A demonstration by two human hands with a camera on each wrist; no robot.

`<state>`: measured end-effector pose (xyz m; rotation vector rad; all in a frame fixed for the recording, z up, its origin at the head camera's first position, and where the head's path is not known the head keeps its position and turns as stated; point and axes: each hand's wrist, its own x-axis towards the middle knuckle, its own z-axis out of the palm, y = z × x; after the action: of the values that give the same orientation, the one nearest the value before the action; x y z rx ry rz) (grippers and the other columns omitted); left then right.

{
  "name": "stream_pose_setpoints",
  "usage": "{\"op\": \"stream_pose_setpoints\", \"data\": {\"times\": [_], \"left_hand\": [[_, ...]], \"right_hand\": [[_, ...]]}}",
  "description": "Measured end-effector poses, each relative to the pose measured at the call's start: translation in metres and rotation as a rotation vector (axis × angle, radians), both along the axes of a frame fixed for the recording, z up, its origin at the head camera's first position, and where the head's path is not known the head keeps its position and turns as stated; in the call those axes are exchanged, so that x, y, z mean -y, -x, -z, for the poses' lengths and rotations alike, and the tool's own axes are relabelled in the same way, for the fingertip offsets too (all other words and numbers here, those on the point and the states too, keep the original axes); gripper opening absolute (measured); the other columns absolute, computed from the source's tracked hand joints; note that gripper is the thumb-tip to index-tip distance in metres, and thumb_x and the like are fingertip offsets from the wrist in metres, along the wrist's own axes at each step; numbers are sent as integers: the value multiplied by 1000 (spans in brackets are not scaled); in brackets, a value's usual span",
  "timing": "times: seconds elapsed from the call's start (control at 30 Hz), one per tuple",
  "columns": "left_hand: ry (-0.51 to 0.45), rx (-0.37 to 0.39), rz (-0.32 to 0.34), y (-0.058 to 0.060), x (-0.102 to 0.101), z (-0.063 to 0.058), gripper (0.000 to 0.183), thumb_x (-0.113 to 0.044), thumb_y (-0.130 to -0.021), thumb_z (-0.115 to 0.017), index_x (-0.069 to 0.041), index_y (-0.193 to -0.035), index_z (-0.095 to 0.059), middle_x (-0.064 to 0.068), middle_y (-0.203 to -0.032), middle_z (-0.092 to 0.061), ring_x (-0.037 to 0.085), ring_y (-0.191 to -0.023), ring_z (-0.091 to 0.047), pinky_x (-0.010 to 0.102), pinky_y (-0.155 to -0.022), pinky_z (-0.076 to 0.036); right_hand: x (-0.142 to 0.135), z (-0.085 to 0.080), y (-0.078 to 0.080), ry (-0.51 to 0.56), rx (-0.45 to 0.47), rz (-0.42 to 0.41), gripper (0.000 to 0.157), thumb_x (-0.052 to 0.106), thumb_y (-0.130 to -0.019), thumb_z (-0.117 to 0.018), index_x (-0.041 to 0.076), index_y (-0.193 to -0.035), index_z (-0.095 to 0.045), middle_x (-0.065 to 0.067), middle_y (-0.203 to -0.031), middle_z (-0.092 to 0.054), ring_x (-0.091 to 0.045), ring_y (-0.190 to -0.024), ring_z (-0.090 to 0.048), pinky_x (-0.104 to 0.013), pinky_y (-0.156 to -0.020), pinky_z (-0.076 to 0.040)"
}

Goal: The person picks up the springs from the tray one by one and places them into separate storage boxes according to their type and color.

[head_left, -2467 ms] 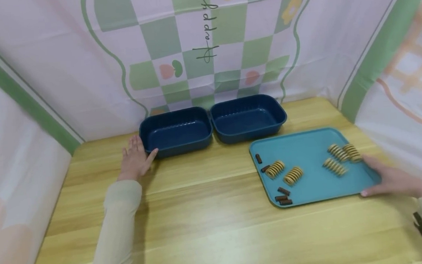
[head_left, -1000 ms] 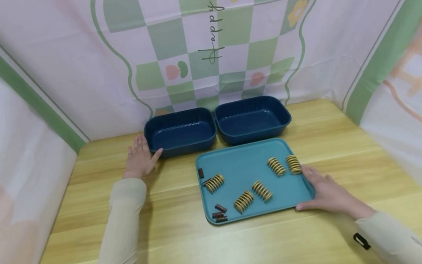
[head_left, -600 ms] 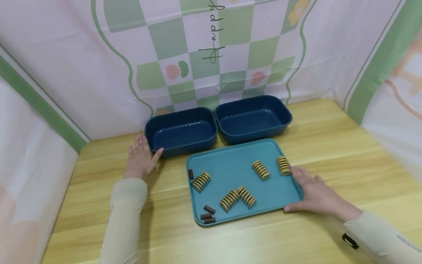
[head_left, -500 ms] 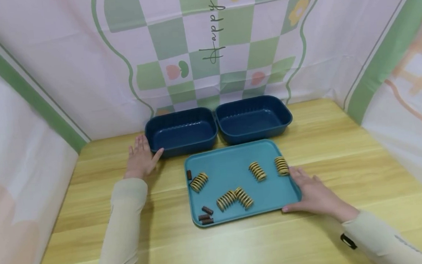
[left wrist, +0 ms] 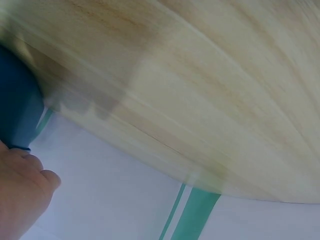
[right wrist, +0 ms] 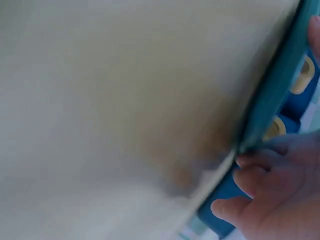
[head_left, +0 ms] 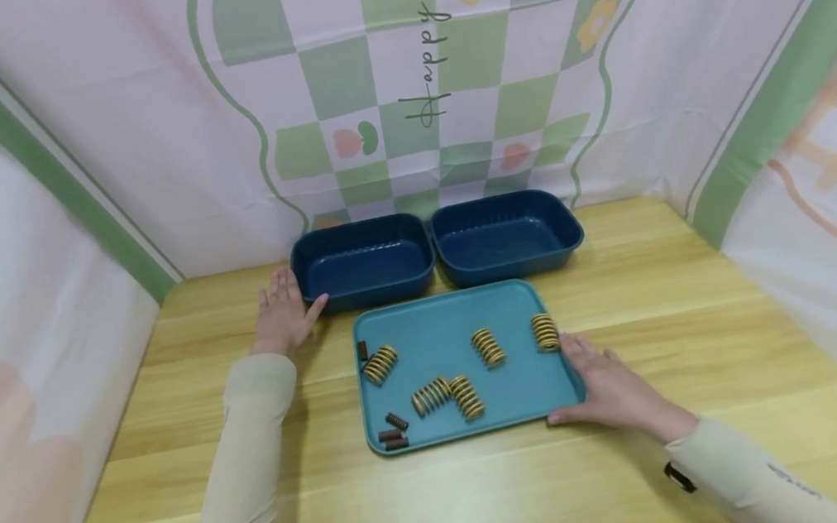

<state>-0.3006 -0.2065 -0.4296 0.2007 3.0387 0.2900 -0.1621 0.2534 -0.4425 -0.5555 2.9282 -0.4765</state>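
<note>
In the head view my right hand (head_left: pixel 609 386) grips the right end of a teal tray (head_left: pixel 425 331), thumb at the front edge and fingers along the right side. The right wrist view shows its fingertips at the tray's rim (right wrist: pixel 272 85). On the tray lie several large gold coil springs (head_left: pixel 487 348), one close to my right fingertips. Several small dark brown springs (head_left: pixel 397 420) lie along its left side. My left hand (head_left: pixel 284 311) rests flat against the left end of the left navy bin (head_left: pixel 369 292), fingers straight, thumb at its front.
A second navy bin (head_left: pixel 512 270) stands beside the first at the back of the wooden table (head_left: pixel 425 510), just behind the tray. Patterned cloth (head_left: pixel 431 61) hangs around the back and sides.
My right hand has slid the tray left across the table, to the front of the bins. The gold springs have shifted on it. My left hand stays at the left bin.
</note>
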Motion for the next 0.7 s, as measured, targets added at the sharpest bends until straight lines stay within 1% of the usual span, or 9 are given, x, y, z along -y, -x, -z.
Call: {"op": "stream_pose_setpoints", "data": {"times": [0.07, 0.17, 0.23, 0.3, 0.37, 0.47, 0.57, 0.63, 0.7], "left_hand": [[15, 0, 1, 1, 0, -1, 84, -53, -100, -23, 13, -145, 2, 29, -153, 1, 40, -141, 3, 55, -112, -1], [39, 0, -4, 2, -2, -2, 85, -55, -99, -22, 12, -145, 1, 28, -153, -1, 39, -142, 2, 54, -112, -2], [47, -2, -7, 2, -1, -2, 85, -55, -99, -22, 13, -145, 1, 28, -153, -1, 39, -142, 1, 54, -112, -3], [50, -1, -13, 1, 0, -2, 85, -55, -99, -22, 12, -145, 1, 28, -153, -1, 38, -142, 2, 54, -112, -4], [51, -3, -13, 0, 2, -1, 85, -55, -99, -23, 13, -145, 1, 28, -153, -1, 39, -142, 2, 54, -112, -4], [64, -3, -10, -1, 3, 0, 86, -57, -99, -21, 13, -145, 0, 28, -153, 0, 39, -142, 2, 55, -112, -3], [67, -6, -9, 0, 3, 2, 86, -57, -98, -21, 12, -145, 0, 28, -153, -1, 39, -142, 1, 55, -112, -3], [59, -10, -11, 1, 2, 3, 86, -57, -98, -22, 12, -146, 0, 28, -153, -1, 38, -142, 1, 55, -112, -2], [50, -11, -17, 1, 2, 2, 86, -57, -98, -23, 11, -146, 0, 27, -153, -1, 37, -142, 2, 55, -112, -1]], "right_hand": [[0, -9, 5, -23, -17, -6, 116, 68, -66, -70, -13, -139, -32, -33, -141, -35, -48, -128, -36, -67, -100, -21], [-2, -27, 18, -37, -72, -46, 101, 59, -68, -75, -13, -132, -45, -32, -127, -51, -45, -111, -54, -61, -95, -36], [-1, -40, 29, -32, -106, -84, 88, 49, -68, -79, -11, -127, -52, -29, -119, -58, -42, -104, -58, -56, -88, -44], [0, -47, 41, -30, -130, -146, 79, 40, -68, -82, -10, -124, -55, -26, -116, -60, -40, -101, -60, -50, -82, -50], [4, -50, 51, -37, -128, -198, 76, 33, -67, -84, -10, -122, -55, -24, -116, -60, -38, -103, -59, -49, -82, -50], [10, -49, 61, -88, -110, -263, 78, 30, -65, -86, -13, -121, -53, -24, -115, -58, -37, -103, -57, -47, -83, -49], [16, -48, 68, -149, -74, -280, 81, 28, -62, -88, -15, -121, -52, -27, -116, -55, -39, -105, -55, -48, -87, -47], [18, -47, 71, -179, -53, -274, 81, 27, -61, -88, -15, -121, -52, -31, -120, -53, -42, -110, -53, -49, -91, -45], [21, -46, 74, -197, -45, -277, 80, 24, -61, -89, -15, -120, -52, -32, -121, -51, -43, -110, -52, -50, -91, -45]]}}
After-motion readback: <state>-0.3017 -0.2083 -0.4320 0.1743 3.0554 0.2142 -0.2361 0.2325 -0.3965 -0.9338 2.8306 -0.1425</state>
